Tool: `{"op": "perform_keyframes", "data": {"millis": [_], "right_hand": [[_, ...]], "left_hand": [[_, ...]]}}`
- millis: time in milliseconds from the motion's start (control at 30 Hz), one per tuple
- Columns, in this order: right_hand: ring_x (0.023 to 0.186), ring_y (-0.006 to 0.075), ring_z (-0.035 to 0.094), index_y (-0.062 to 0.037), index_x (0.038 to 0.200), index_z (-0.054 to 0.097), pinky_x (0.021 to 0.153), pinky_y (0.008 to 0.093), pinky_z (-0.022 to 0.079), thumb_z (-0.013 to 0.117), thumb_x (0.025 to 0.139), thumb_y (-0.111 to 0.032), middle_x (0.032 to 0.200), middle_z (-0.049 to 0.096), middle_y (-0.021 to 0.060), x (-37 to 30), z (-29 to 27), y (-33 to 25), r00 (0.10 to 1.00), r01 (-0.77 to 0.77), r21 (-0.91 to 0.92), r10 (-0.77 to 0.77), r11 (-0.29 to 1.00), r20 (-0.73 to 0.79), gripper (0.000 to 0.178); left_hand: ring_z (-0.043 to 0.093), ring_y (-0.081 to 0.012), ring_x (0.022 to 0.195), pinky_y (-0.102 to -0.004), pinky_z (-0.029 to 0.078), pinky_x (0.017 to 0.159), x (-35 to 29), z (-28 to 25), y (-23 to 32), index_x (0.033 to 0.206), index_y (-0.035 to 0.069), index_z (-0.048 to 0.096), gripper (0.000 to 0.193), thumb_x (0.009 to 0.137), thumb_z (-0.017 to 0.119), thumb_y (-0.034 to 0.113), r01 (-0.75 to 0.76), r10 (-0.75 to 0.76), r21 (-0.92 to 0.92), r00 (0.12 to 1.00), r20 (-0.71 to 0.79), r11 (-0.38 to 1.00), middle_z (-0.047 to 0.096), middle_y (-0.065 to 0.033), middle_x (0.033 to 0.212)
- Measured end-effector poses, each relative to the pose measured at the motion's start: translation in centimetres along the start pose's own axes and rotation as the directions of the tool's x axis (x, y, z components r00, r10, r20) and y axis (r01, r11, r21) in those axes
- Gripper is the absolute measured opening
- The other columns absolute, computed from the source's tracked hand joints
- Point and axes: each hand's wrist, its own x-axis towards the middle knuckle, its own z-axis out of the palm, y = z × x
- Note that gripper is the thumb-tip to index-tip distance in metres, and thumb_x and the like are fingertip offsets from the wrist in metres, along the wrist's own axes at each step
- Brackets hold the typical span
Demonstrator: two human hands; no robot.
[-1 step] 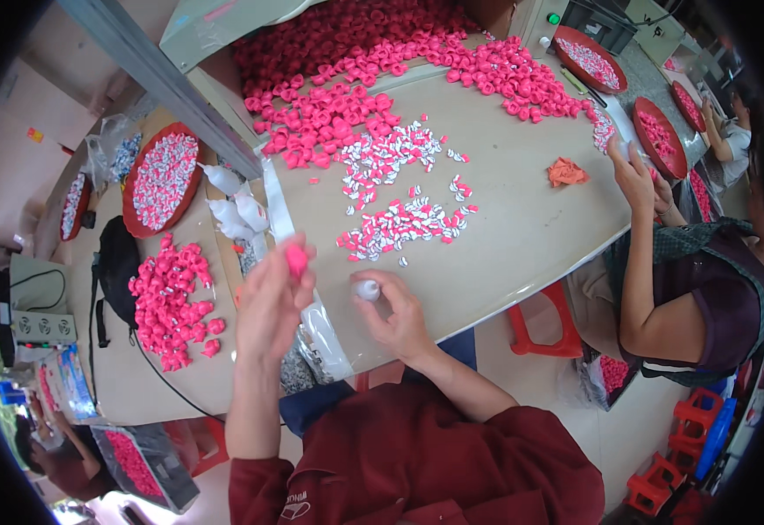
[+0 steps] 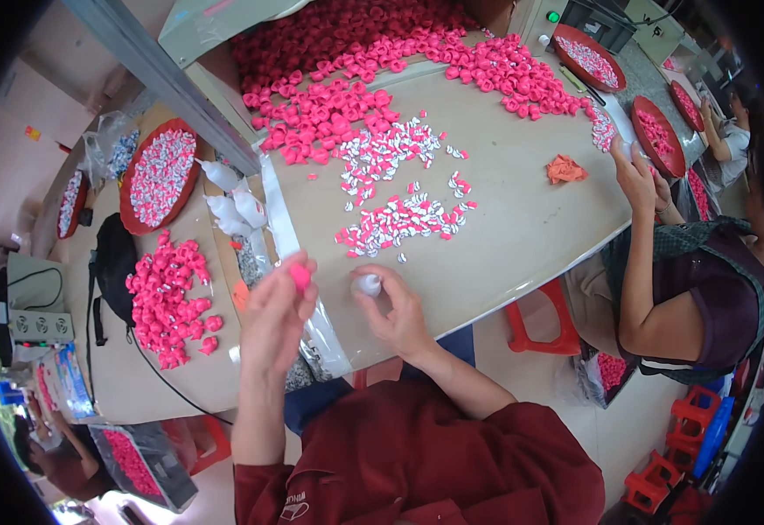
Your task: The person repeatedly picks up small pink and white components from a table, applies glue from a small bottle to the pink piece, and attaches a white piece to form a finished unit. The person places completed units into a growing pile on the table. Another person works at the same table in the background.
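Note:
My left hand is raised over the near table edge and pinches a small pink cap at its fingertips. My right hand is beside it, closed around a small white piece. The two hands are a few centimetres apart. Just beyond them on the beige table lies a cluster of joined pink-and-white pieces, with a second cluster farther back. A big heap of loose pink caps covers the far side.
A pile of pink caps lies at my left, near a red tray of white pieces and white bottles. A person sits at the right, one hand raised. More red trays stand far right. Red stool below the table.

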Motion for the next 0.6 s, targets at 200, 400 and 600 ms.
{"op": "perform_keyframes", "data": {"millis": [200, 400, 600], "right_hand": [[0.091, 0.0152, 0.058, -0.0008, 0.115, 0.049, 0.080, 0.0266, 0.044, 0.057, 0.083, -0.006, 0.099, 0.061, 0.0115, -0.1, 0.3, -1.0, 0.996, -0.085, 0.125, 0.086, 0.988, 0.000, 0.033], [0.092, 0.0154, 0.058, 0.0031, 0.117, 0.046, 0.080, 0.0262, 0.044, 0.055, 0.084, -0.006, 0.099, 0.061, 0.0119, -1.6, -1.4, -1.9, 0.996, -0.087, 0.088, 0.088, 0.992, -0.005, 0.035], [0.085, 0.0142, 0.059, 0.0034, 0.113, 0.047, 0.074, 0.0253, 0.046, 0.056, 0.083, -0.006, 0.093, 0.061, 0.0125, -3.7, -3.0, -4.1, 0.997, -0.065, 0.031, 0.063, 0.997, 0.050, 0.033]], "left_hand": [[0.057, -0.0206, 0.095, -0.0287, 0.046, 0.078, -7.6, 0.1, -6.2, 0.121, -0.002, 0.045, 0.036, 0.087, 0.053, 0.007, 0.034, -0.051, -0.125, 0.990, -0.129, 0.992, 0.055, -0.0132, 0.113], [0.055, -0.0224, 0.100, -0.0318, 0.044, 0.087, -7.0, 0.3, -7.7, 0.124, 0.001, 0.043, 0.037, 0.089, 0.051, 0.009, 0.056, -0.074, -0.313, 0.996, -0.047, 0.948, 0.053, -0.0134, 0.117], [0.052, -0.0256, 0.108, -0.0334, 0.045, 0.089, -7.0, -1.5, -7.6, 0.126, 0.002, 0.040, 0.040, 0.090, 0.051, 0.013, 0.051, -0.058, -0.202, 0.998, -0.029, 0.978, 0.051, -0.0122, 0.118]]}}
